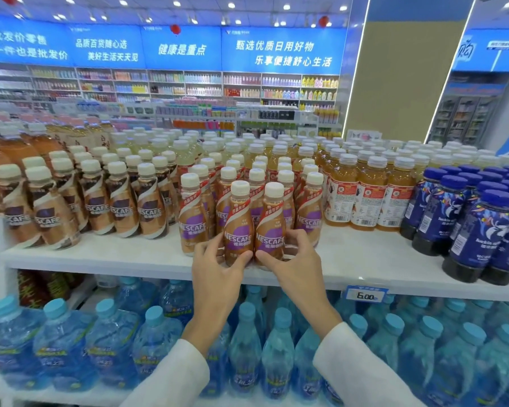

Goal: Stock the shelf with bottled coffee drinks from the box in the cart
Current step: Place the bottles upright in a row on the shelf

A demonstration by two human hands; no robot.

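Placement is the step in hand: two purple-banded coffee bottles stand upright and touching at the front edge of the white shelf [106,254], the left bottle [238,227] and the right bottle [271,227] side by side just ahead of the block of matching purple-label bottles [310,207]. The left hand [218,259] curls around the lower body of the left bottle, thumb across its front and fingers around its far side; the right hand [291,257] grips the right bottle the same way from the other side, so both hands are closed on bottles, not empty. The bases appear to rest on the shelf (the thumbs hide the very bottom, so full contact cannot be confirmed). To the left sits a group of brown-label coffee bottles [124,207], to the right orange tea bottles [365,195] and dark blue bottles [465,227]; water bottles [276,348] fill the shelf below. Neither cart nor box is in view. The next move likely calls for sliding the pair back until it meets the row behind, labels facing out, then letting go cleanly without tipping these narrow, top-heavy shapes, and turning back for more stock.
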